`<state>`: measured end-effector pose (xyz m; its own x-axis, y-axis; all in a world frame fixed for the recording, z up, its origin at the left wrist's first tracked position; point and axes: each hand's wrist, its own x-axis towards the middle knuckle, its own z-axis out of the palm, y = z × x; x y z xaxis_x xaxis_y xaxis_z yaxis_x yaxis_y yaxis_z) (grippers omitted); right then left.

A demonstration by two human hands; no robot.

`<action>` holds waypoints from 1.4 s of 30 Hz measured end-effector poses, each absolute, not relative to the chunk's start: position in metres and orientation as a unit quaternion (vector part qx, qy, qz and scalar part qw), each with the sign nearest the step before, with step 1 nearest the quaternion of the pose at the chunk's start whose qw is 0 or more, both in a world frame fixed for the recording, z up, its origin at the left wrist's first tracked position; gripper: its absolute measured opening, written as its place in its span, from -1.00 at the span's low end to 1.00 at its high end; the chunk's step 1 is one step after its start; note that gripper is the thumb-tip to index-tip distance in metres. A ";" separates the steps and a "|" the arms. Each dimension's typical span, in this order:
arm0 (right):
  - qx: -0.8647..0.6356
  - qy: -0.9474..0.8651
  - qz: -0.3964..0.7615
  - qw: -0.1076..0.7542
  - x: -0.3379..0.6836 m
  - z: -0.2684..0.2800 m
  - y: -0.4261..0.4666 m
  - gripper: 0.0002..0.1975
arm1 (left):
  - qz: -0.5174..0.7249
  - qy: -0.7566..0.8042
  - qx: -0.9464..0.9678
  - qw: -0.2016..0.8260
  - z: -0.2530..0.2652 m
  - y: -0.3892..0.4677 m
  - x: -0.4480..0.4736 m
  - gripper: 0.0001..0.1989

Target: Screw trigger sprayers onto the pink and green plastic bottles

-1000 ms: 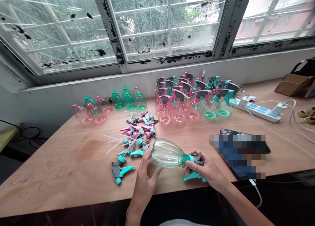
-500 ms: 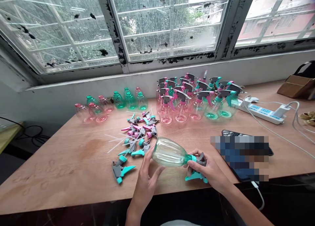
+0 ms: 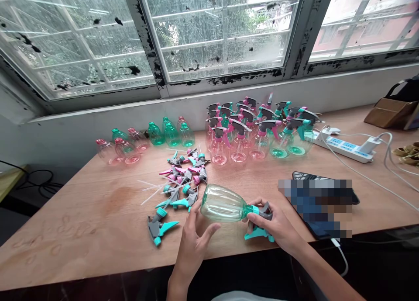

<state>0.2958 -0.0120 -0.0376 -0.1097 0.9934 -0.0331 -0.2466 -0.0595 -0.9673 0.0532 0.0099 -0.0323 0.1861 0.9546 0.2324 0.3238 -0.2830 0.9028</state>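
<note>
The clear green bottle (image 3: 222, 203) is just below the centre of the frame, held above the desk (image 3: 98, 231) almost on its side, with its base to the left and its neck to the right, a little lower. A grey and turquoise spray head (image 3: 266, 211) sits on the neck, its trigger side pointing down. The right hand (image 3: 271, 220) is closed around the spray head and neck, thumb in front. The left hand (image 3: 196, 244) is spread wide, thumb well apart from the fingers, just beside the base; whether its fingertips touch the bottle I cannot tell.

Left of the left hand lies one loose turquoise sprayer (image 3: 159, 226); above it, near the centre, is a jumble of pink and turquoise sprayers (image 3: 187, 176) with thin white tubes. Topless pink and green bottles (image 3: 156, 135) stand left of upper centre. Right of them is a cluster of bottles with sprayers on (image 3: 238, 151). A power strip (image 3: 343, 146) and a phone (image 3: 317, 222), partly pixelated, lie at the right.
</note>
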 end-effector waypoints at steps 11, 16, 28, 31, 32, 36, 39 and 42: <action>-0.415 -0.451 0.595 0.519 0.297 -0.039 -0.012 -0.74 | 0.450 0.456 0.665 0.383 -0.037 0.011 0.051 -0.54; -0.420 -0.441 0.596 0.523 0.296 -0.038 -0.011 -0.72 | 0.436 0.458 0.668 0.392 -0.032 0.009 0.052 -0.51; -0.425 -0.458 0.590 0.512 0.296 -0.039 -0.012 -0.72 | 0.454 0.435 0.670 0.394 -0.032 0.009 0.052 -0.51; -0.419 -0.448 0.596 0.517 0.296 -0.041 -0.011 -0.71 | 0.449 0.446 0.679 0.372 -0.032 0.008 0.052 -0.50; -0.420 -0.447 0.596 0.518 0.296 -0.042 -0.011 -0.71 | 0.448 0.448 0.679 0.372 -0.032 0.008 0.052 -0.50; -0.426 -0.459 0.592 0.507 0.296 -0.041 -0.012 -0.73 | 0.443 0.451 0.668 0.392 -0.030 0.006 0.052 -0.43; -0.421 -0.477 0.593 0.493 0.296 -0.038 -0.014 -0.74 | 0.445 0.457 0.654 0.407 -0.030 0.006 0.053 -0.49; -0.416 -0.469 0.602 0.494 0.297 -0.036 -0.013 -0.73 | 0.454 0.442 0.659 0.406 -0.030 0.008 0.053 -0.54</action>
<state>0.2969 -0.0135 -0.0356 -0.1653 0.9855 -0.0372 -0.2043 -0.0712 -0.9763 0.0529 0.0077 -0.0302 0.1970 0.9507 0.2394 0.2144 -0.2800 0.9358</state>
